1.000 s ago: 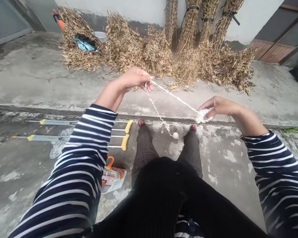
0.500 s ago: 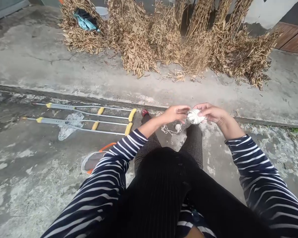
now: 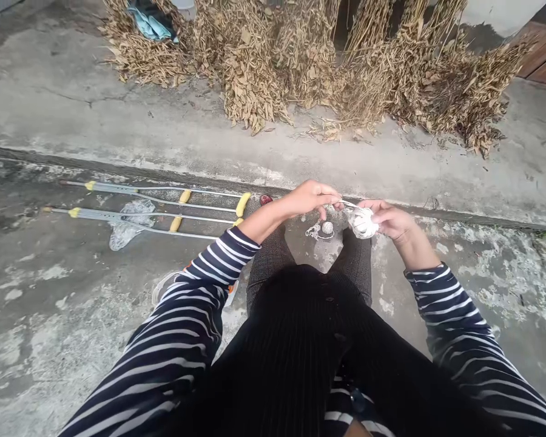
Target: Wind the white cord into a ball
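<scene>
My right hand (image 3: 390,220) grips a ball of white cord (image 3: 363,223) from its right side, above my right knee. From the top of that ball a short strand (image 3: 348,203) runs left to my left hand (image 3: 313,199), which pinches it between closed fingers. On the ground between my legs lies a smaller white ball of cord (image 3: 327,227), with a loose tangle of cord (image 3: 315,230) beside it.
Two crutches (image 3: 173,212) with yellow pads lie at the left over a clear plastic bag (image 3: 130,223). A raised concrete ledge (image 3: 186,133) runs across in front of me, with bundles of dry stalks (image 3: 273,67) along it. A red shoe (image 3: 266,199) shows near the step.
My left hand has drawn away to the left from the large cord ball, and a strand now stretches between them. The ball sits slightly lower and further right.
</scene>
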A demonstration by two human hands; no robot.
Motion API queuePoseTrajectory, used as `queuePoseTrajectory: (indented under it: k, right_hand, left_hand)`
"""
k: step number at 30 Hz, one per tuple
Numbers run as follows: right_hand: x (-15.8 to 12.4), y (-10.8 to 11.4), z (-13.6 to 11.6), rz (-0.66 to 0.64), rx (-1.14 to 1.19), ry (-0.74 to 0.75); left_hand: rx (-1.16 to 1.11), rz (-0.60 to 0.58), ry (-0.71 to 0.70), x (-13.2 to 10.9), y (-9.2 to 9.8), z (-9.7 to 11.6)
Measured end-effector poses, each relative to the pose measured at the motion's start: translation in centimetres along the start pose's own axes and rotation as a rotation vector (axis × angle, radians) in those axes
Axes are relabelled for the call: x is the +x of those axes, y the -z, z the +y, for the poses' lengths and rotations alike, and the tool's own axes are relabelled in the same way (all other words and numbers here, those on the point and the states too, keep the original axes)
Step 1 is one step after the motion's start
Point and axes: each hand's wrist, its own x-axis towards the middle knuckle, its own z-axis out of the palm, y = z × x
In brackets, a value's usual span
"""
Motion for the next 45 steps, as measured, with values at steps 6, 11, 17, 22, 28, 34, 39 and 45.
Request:
queuePoseTrajectory:
  k: [6,11,17,22,28,34,39,45]
  right_hand:
    - [0.3,-0.6,0.6,-0.076,0.077,0.099]
    - [0.4,-0.7,0.9,0.033,0.154,0.116]
    - [0.7,-1.2,0.9,0.066,0.137,0.083]
    - [0.9,-2.3,-0.2,0.004,0.086,0.088]
    - [0.2,-4.5,-2.2,0.014,-0.029,0.129]
    - [-0.5,-6.0,-2.7,0.117,-0.098,0.226]
    - [-0.4,-6.8,-2.7,0.138,-0.100,0.302]
    - [-0.1,-7.7,-3.0,0.157,-0.183,0.355]
  left_hand:
    - [-0.234,-0.305,0.177,0.0,0.6,0.4]
    - [-0.126,-0.269,0.227,-1.2,0.3,0.0]
    - [0.088,-0.023,0.145,-2.7,1.1,1.6]
    - [0.157,0.228,-0.021,-1.9,2.1,2.8]
    - [0.089,0.045,0.031,-0.2,2.7,3.3]
    - [0.088,-0.204,0.111,0.4,2.9,2.1]
    - [0.056,-0.258,0.166,0.2,3.9,2.3]
    - [0.036,-0.315,0.210,1.9,4.7,1.5]
